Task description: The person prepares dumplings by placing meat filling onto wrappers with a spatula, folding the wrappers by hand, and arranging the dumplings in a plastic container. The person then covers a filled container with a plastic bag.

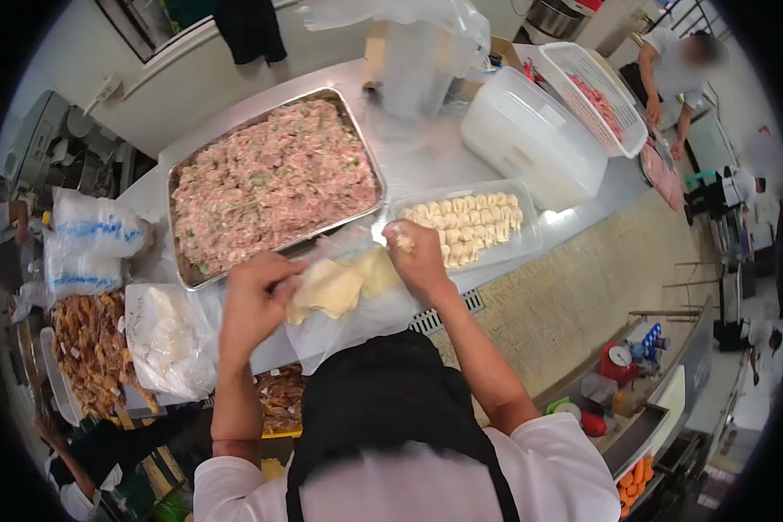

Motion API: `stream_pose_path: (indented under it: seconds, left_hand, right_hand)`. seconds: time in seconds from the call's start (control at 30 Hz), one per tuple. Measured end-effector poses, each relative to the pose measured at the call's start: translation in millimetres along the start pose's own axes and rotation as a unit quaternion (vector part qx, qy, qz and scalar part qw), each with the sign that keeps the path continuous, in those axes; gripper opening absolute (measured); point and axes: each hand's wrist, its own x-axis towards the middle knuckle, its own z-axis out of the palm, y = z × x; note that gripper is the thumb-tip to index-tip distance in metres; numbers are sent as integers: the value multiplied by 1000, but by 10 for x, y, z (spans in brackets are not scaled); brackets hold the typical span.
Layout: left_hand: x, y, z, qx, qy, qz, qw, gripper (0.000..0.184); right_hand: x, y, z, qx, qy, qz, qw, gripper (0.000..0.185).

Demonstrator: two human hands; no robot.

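Fingers [278, 268] of the left hand [254, 285] bend toward the left edge of the dough sheets; thumb and forefinger lie near each other and seem to meet the dough, but whether they pinch it cannot be told. Those of the right hand [421, 263], just beyond the right end of the sheets, are curled inward around a small pale piece [403, 244], probably folded dough; its exact shape is hidden by the grip.

Between the hands lie the dough sheets [329, 291], thin, pale yellow and overlapping, on clear plastic film [383, 315] at the near edge of the table [418, 161]. They should handle as light, limp and easily torn, perhaps clinging to one another; a single sheet is best lifted by a free corner or edge, between thumb and fingertip pads, with little pressure. The small piece, likely soft, would dent under a hard squeeze and is better cupped than pinched.

Farther out, just right of the right hand, a clear tray [532, 233] bears rows of dumplings [474, 222]. On the far left of the sheets, a metal tray [364, 143] holds minced meat [274, 178] flecked with green. A lidded-looking plastic box [539, 139] stands at far right.
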Motion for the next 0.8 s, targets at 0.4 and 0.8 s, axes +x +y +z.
stream_pose_path:
  seconds: [0.4,0.8]
  left_hand:
    - [-231,-396,-259,-36,55,-107,992,31]
    - [-280,-493,-246,-38,52,-116,991,32]
  right_hand:
    - [-26,941,-2095,-348,22,181,920,29]
    - [-142,1531,-2026,-346,5,203,916,38]
